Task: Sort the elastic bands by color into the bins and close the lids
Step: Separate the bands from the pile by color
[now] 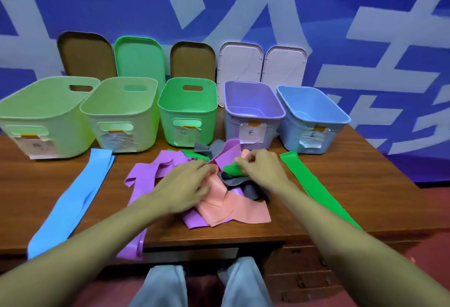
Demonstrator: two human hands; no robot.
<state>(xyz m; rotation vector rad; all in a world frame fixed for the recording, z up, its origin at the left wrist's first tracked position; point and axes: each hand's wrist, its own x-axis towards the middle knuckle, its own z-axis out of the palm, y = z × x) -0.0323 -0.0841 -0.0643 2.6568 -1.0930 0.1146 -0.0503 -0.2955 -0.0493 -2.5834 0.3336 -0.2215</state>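
Band pile (149, 175) at tabletop (341, 185) centre. Left hand (185, 185) fingers curl on pink band (235, 209); right hand (261, 169) fingers pinch green band (231, 169). Open bins (168, 128) line back edge.

Bin labels (250, 132) blurred unreadable, grey band (239, 181) partly buried

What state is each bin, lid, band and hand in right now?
Bins: five, open, upright.
Lids: off, leaning against wall.
Band pile: tangled, mid-table.
Blue band: flat, left of pile.
Long green band: flat, right of pile.
Left-hand grip: holding pink band.
Right-hand grip: pinching small green band.
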